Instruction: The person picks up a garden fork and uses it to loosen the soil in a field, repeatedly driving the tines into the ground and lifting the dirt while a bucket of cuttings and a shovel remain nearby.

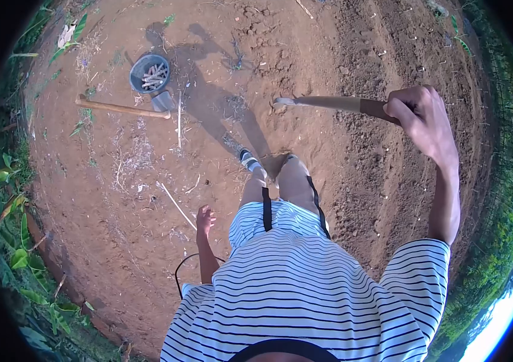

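My right hand (420,120) is wrapped round the dark grip of a long machete (335,103), held out to the right above the soil. The blade points left and ends in a curved tip. Low at my left side, my left hand (206,219) hangs over the ground with its fingers partly curled; whether anything is in it is too small to tell. A dark bucket (163,63) with several short cut stems (154,76) inside stands on the brown soil at the upper left.
A hoe with a wooden handle (121,108) and a metal blade (163,101) lies just below the bucket. Thin sticks (176,206) are scattered on the ground. Tilled rows (398,181) run along the right. Green plants (39,274) border the left edge.
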`<act>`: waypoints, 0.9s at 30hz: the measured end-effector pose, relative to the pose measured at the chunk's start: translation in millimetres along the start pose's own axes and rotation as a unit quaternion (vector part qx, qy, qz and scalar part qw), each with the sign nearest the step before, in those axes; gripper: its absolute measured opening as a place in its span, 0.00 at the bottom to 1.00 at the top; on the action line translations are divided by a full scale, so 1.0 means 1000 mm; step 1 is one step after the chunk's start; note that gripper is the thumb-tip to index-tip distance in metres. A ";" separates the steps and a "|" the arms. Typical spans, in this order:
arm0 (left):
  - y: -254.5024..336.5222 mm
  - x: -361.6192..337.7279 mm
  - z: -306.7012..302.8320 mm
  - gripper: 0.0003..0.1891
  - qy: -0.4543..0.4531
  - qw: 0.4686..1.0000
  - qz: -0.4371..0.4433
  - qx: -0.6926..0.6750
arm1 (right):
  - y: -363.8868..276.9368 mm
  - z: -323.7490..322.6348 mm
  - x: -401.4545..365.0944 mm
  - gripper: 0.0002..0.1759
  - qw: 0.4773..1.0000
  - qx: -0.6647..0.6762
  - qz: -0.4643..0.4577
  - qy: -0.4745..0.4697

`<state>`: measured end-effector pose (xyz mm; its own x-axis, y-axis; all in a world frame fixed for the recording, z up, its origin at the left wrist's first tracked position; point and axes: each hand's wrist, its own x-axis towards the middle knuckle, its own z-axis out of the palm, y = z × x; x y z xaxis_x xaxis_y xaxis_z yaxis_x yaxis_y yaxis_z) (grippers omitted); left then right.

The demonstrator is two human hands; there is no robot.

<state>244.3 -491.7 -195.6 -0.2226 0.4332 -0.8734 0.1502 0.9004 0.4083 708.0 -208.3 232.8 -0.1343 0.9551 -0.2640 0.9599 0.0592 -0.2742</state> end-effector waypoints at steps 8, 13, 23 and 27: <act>0.019 -0.028 -0.002 0.21 0.077 0.994 -0.037 -0.065 | 0.028 -0.023 0.065 0.16 0.995 0.058 -0.037 0.070; 0.010 -0.058 0.030 0.21 0.067 0.988 -0.113 -0.086 | 0.034 -0.025 0.086 0.15 0.990 0.063 -0.124 0.019; 0.009 -0.095 0.051 0.20 0.059 0.986 -0.145 -0.060 | 0.041 0.118 0.176 0.20 0.987 -0.020 -0.047 -0.155; 0.003 -0.109 0.024 0.20 0.109 0.984 -0.125 -0.072 | 0.079 0.293 0.198 0.24 0.996 -0.042 0.007 -0.080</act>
<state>292.0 -537.5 -105.2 -0.4385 0.1819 -0.8801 -0.0696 0.9695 0.2351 685.3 -99.6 -111.9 -0.1513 0.8976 -0.4140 0.9784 0.0763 -0.1921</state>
